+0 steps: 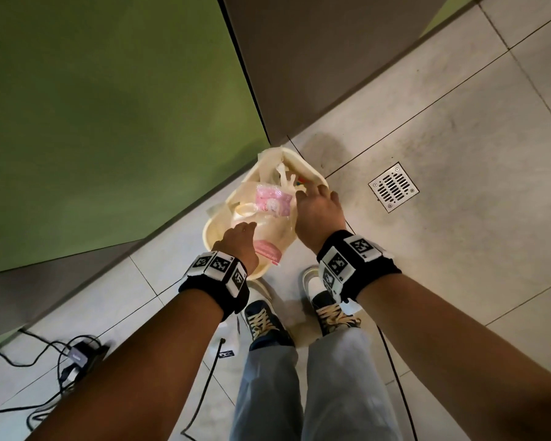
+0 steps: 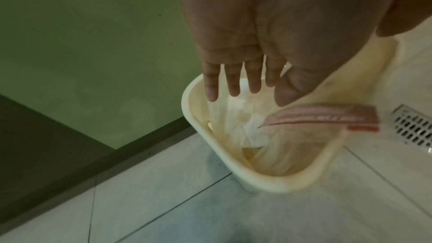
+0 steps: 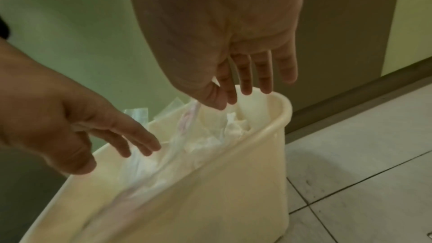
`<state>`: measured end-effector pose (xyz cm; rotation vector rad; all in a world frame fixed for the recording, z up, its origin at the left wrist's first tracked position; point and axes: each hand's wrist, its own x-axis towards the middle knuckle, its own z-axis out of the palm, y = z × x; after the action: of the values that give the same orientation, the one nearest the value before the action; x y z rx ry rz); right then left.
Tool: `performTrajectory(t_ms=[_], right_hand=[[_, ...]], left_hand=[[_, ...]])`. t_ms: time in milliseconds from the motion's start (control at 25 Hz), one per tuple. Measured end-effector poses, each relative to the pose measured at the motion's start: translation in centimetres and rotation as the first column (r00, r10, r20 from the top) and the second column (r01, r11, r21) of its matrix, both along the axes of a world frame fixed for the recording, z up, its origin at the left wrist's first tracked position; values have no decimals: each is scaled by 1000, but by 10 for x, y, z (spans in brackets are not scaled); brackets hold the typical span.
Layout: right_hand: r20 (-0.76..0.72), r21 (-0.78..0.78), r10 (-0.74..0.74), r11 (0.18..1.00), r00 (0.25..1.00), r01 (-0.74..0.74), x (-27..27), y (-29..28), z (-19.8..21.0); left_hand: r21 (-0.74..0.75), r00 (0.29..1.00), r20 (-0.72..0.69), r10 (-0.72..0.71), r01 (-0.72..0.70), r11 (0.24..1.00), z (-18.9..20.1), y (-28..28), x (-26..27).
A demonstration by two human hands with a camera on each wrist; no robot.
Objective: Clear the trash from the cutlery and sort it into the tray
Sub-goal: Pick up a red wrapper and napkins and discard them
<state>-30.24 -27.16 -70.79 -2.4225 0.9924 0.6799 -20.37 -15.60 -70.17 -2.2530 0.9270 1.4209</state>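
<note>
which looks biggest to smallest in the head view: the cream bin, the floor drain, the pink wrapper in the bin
1. cream bin
2. floor drain
3. pink wrapper

The drain and wrapper look close in size, so their order is unsure.

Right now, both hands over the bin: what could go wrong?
1. The pink wrapper sits at the near rim of the cream bin, partly overhanging; it may slip onto the floor.
2. The bin looks full, with trash heaped near the rim, so more may spill.
3. Cables lie on the floor by the person's feet, a trip hazard when stepping back.
</note>
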Motion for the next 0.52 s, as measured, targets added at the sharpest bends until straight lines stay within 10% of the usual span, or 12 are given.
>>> performTrajectory(t_ms=[200,520], right_hand=[[62,11,-242,970,968,242,-13,-16,25],[193,167,-264,958,945,233,-55,-28,148]], left_hand=[[-113,987,16,161,-159,981,39,-3,-11],[-421,911,-70,407,-397,816,175,-4,-20]])
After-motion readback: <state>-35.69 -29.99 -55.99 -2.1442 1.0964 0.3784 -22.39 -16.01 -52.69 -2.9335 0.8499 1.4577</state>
